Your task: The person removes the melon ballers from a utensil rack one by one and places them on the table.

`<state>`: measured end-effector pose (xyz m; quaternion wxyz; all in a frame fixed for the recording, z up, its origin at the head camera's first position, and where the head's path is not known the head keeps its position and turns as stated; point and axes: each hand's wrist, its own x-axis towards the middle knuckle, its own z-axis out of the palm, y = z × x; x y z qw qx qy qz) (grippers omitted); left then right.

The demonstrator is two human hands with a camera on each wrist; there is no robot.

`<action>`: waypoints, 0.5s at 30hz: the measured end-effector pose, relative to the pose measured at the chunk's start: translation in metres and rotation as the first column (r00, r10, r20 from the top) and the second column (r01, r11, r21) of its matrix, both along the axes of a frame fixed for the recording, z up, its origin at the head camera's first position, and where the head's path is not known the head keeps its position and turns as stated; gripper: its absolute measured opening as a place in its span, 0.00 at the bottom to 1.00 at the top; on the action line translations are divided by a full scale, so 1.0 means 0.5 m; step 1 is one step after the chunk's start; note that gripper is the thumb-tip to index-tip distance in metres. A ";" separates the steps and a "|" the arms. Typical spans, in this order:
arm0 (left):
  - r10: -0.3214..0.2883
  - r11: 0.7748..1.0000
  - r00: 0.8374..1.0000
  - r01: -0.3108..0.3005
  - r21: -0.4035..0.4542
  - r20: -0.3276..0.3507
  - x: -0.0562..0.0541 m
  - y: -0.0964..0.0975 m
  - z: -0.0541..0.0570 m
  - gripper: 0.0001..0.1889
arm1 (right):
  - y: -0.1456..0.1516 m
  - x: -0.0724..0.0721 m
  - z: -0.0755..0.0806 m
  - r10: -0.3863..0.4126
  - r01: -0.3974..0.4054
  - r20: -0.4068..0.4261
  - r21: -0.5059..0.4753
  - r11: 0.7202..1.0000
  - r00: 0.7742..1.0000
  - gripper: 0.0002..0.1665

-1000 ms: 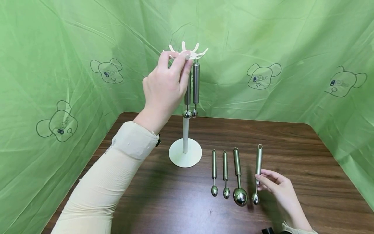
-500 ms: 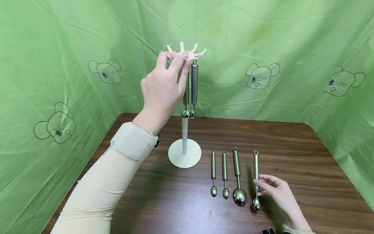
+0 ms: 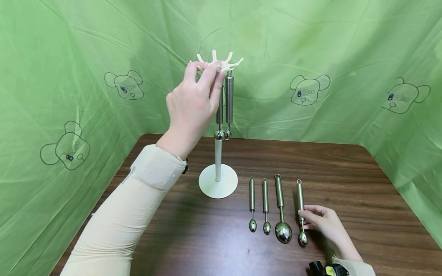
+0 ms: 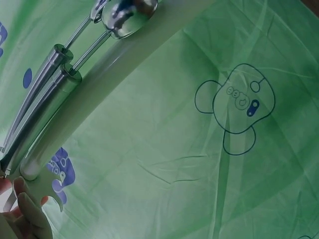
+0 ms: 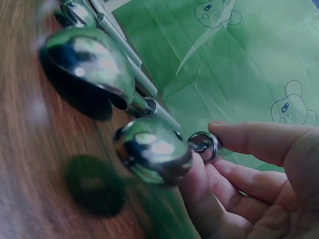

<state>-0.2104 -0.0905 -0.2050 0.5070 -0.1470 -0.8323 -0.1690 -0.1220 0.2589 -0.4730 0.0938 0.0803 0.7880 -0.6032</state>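
My left hand pinches the hooked top of a white stand; its fingertips partly cover the prongs. Two steel melon balls scoops hang below those prongs: one melon baller shows its whole handle, while the other melon baller is partly behind my hand in the head view. At lower right my right hand holds a melon baller by the lower handle between thumb and fingers. In the right wrist view its bowl hovers just off the table, above a dark shadow.
Left of my right hand lie a large melon baller and two small ones, a melon baller and a melon baller, in a row on the brown wooden table. Green printed fabric surrounds the table.
The melon baller in my right hand has shifted left and lower, closer to the table beside the large one. My left hand stays at the top of the stand.
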 end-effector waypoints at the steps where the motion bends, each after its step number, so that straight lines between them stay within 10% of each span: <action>1: -0.001 1.000 1.000 0.001 0.000 0.003 0.000 0.000 0.000 0.22 | 0.001 -0.003 -0.001 -0.001 0.001 0.006 0.001 1.000 1.000 0.28; 15: -0.004 1.000 1.000 0.004 0.000 -0.001 0.000 0.002 0.001 0.22 | 0.007 -0.040 -0.006 0.030 -0.033 0.066 0.050 0.998 0.997 0.31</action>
